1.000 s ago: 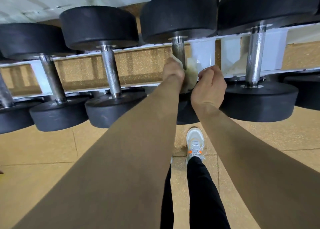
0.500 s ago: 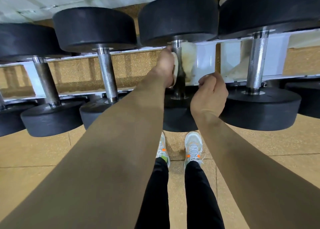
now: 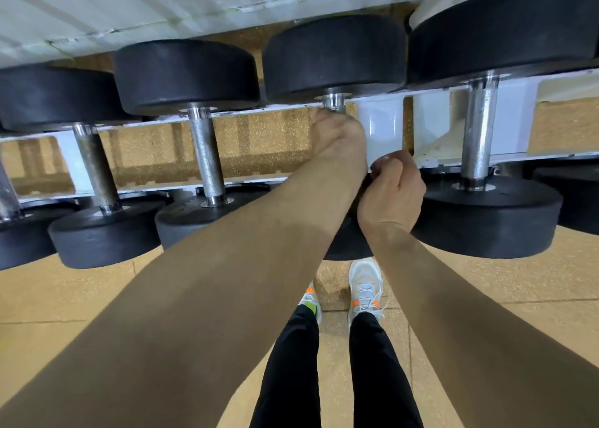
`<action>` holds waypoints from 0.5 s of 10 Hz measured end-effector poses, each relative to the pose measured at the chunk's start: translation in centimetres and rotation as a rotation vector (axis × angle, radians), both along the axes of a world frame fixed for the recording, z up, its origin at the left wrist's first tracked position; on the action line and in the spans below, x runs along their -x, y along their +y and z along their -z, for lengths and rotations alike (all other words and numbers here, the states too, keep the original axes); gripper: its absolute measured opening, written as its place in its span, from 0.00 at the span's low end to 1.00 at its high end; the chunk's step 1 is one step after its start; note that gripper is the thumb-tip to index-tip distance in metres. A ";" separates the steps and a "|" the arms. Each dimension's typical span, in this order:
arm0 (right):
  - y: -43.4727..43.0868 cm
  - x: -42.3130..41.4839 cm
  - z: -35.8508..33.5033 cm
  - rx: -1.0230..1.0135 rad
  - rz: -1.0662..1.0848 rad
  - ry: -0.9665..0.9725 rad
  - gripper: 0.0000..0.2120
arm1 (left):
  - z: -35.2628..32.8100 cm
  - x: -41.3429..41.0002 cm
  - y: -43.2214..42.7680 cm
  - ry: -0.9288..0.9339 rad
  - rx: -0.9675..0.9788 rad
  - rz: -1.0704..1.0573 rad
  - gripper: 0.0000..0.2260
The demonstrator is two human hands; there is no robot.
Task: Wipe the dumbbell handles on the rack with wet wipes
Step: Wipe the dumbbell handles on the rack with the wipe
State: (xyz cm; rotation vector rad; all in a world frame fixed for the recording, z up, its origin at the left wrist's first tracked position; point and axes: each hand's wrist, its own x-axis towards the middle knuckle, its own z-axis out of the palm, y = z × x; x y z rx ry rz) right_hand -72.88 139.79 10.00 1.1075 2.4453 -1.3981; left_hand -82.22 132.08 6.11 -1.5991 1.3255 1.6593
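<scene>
Black dumbbells with steel handles lie across a white rack (image 3: 382, 126). My left hand (image 3: 337, 136) is wrapped round the handle (image 3: 334, 102) of the middle dumbbell, close under its far head (image 3: 334, 55). Only a short steel stub shows above my fingers. The wet wipe is hidden under this hand. My right hand (image 3: 392, 187) is a closed fist just to the right, against the near head (image 3: 346, 243) of the same dumbbell. Nothing shows in its fingers.
Left of my hands are two more dumbbell handles, one bright (image 3: 207, 158) and one dull (image 3: 95, 168). A larger dumbbell (image 3: 478, 129) sits to the right. My shoes (image 3: 364, 285) stand on tan floor tiles below the rack. A pale wall runs behind.
My left hand has slid along the handle from its near end up to the far head, and the pale wipe is now covered. The right fist has stayed put.
</scene>
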 end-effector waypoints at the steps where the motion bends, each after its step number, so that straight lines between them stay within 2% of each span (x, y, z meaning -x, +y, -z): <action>1: 0.0 0.0 0.0 -0.008 0.004 0.020 0.18 | 1.7 1.2 0.6 0.094 -0.061 -0.014 0.27; 2: 0.0 -0.1 0.0 -0.002 0.015 0.019 0.18 | 1.7 0.1 -0.8 0.104 -0.130 0.001 0.23; 3: 0.1 -0.1 0.1 -0.004 0.006 0.021 0.17 | 1.3 -2.7 -1.6 0.110 -0.281 0.134 0.21; 4: 0.1 -0.1 0.1 -0.016 -0.011 0.026 0.17 | 1.4 -3.5 -1.6 0.105 -0.322 0.184 0.23; 5: 0.0 -0.1 0.0 -0.014 -0.013 0.022 0.18 | 0.9 -3.7 -1.2 0.050 -0.164 0.309 0.16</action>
